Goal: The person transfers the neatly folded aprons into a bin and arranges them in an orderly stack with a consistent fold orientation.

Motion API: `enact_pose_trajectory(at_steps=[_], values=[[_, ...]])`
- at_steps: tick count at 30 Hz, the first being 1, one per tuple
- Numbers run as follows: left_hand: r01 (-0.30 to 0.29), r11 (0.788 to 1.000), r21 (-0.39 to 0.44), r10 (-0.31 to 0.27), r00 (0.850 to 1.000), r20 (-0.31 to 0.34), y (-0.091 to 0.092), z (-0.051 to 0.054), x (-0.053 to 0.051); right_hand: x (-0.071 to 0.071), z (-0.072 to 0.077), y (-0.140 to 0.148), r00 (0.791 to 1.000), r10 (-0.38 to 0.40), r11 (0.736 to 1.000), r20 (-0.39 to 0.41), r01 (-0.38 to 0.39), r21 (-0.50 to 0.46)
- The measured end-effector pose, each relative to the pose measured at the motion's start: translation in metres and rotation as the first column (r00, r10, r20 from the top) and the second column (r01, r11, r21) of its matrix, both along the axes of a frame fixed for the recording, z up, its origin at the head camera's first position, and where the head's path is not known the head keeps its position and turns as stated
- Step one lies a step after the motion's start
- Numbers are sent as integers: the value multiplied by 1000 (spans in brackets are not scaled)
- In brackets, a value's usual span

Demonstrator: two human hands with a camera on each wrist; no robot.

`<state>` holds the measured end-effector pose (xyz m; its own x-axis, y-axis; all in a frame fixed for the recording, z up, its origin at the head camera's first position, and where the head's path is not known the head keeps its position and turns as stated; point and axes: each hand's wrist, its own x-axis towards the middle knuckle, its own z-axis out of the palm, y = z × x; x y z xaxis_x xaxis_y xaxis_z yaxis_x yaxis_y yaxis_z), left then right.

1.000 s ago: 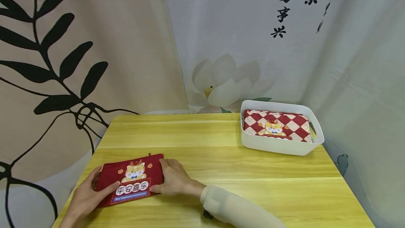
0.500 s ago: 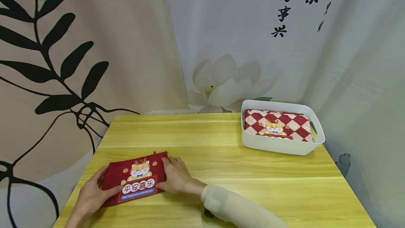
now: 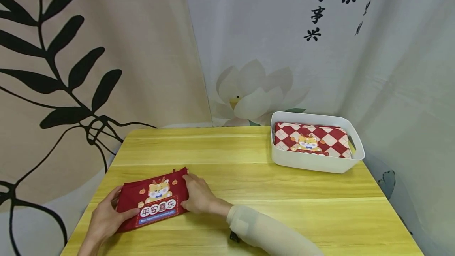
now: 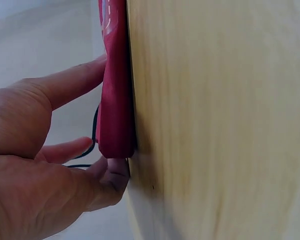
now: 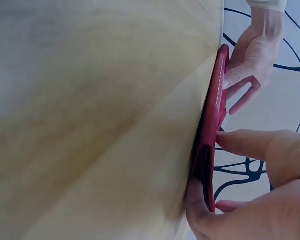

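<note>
A folded red cloth [image 3: 133,196] with a cartoon animal, round white character patches and a blue strip lies on the table at the lower left, slightly angled. My left hand [image 3: 106,216] grips its left end, thumb on top and fingers round the edge. At the opposite end my right hand [image 3: 202,196] pinches the right edge. In the left wrist view, the cloth [image 4: 116,100] sits between thumb and fingertips. The right wrist view shows the layered cloth [image 5: 210,127] edge-on, with thumb and fingers of my right hand on either side of it.
A white plastic basket [image 3: 309,163] stands at the back right of the wooden table [image 3: 227,149]. Inside lies a red-and-cream checked folded cloth [image 3: 334,141] with a similar cartoon. Printed curtains [image 3: 160,50] hang behind the table.
The red cloth has shifted a little to the right and away from me, with both hands still on it. The basket stays in place.
</note>
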<state>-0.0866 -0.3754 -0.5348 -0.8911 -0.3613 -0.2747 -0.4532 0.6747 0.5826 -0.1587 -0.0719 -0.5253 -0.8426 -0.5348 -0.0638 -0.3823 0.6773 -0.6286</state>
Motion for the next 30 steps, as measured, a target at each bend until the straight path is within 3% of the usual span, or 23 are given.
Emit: enact_pose_trajectory(at_steps=[5, 11, 18, 24, 30], values=[[-15, 1000, 14, 15, 1000, 4, -2, -2, -1, -6, -2, 3, 998, -19, 997, 62, 24, -75], [12, 999, 51, -12, 1000, 6, -2, -4, -1, -13, -3, 9, 989, -35, 985, 147, 59, -163], [29, 997, 70, -28, 999, -26, 1, -4, -2, -16, -4, 13, 951, -38, 957, 307, 123, -261], [40, 996, 77, -34, 997, -72, 2, -4, -1, -17, -6, 17, 951, -47, 948, 306, 139, -288], [2, 994, 113, 7, 997, -81, 5, -3, -1, -18, -11, 20, 952, -80, 924, 294, 182, -337]])
